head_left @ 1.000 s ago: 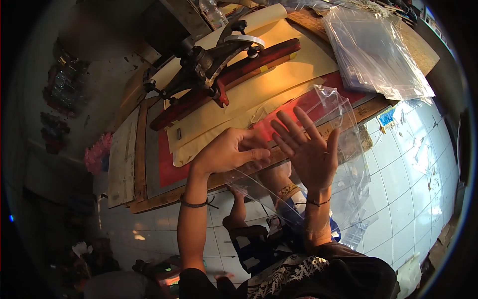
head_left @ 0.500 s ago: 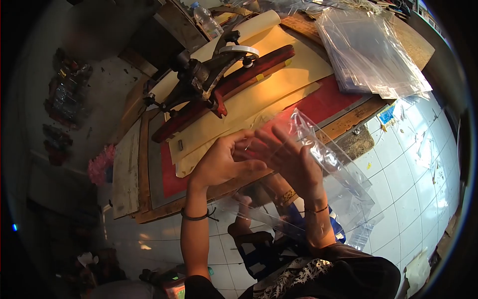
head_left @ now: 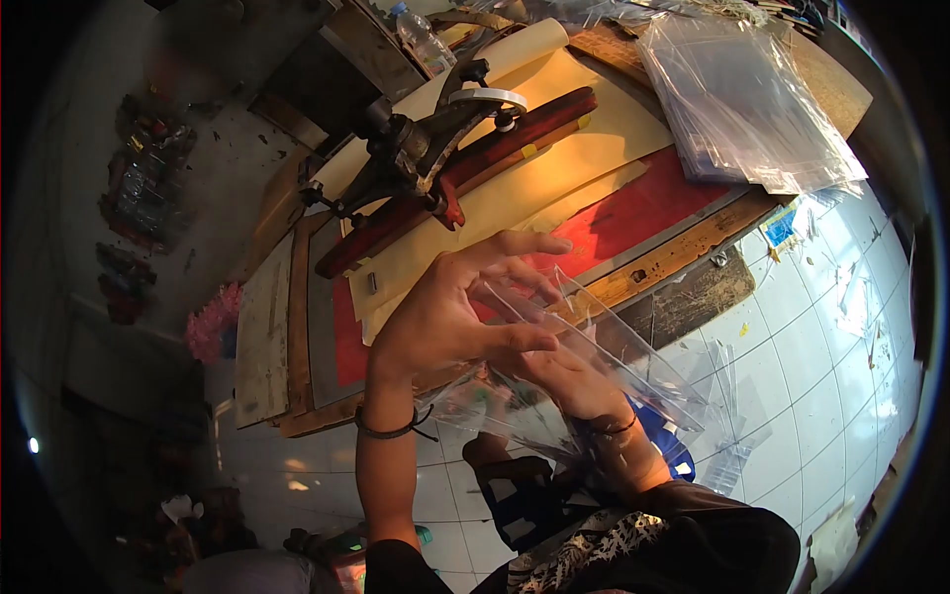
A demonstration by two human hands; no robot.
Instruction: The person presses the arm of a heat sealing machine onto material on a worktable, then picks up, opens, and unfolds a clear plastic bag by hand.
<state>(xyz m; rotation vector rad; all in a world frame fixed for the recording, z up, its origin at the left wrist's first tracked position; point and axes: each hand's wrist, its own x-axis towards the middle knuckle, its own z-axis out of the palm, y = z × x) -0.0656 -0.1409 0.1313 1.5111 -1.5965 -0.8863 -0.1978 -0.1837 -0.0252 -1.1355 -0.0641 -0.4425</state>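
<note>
My left hand (head_left: 440, 312) is over the near edge of the work board, its fingers curved and spread and the thumb apart. Just beyond those fingers is a clear plastic sheet or bag (head_left: 633, 361), creased and see-through, stretching to the right and down over my lap. My right hand (head_left: 569, 376) lies lower, against the plastic and partly behind my left hand. Its fingers are mostly hidden, so its grip does not show. Whether my left fingertips touch the plastic is unclear.
A black metal clamp-like fixture (head_left: 411, 148) with a long red bar (head_left: 465, 178) lies across yellow sheets (head_left: 614, 119) and a red surface (head_left: 633, 213). A stack of clear plastic sheets (head_left: 742, 99) sits at the back right. A plastic bottle (head_left: 424, 40) is behind; scraps litter the tiled floor (head_left: 792, 366).
My right hand has dropped from its raised, spread position to below my left hand. The plastic has shifted down and left with it. My left hand's fingers have spread wider. The view has shifted slightly.
</note>
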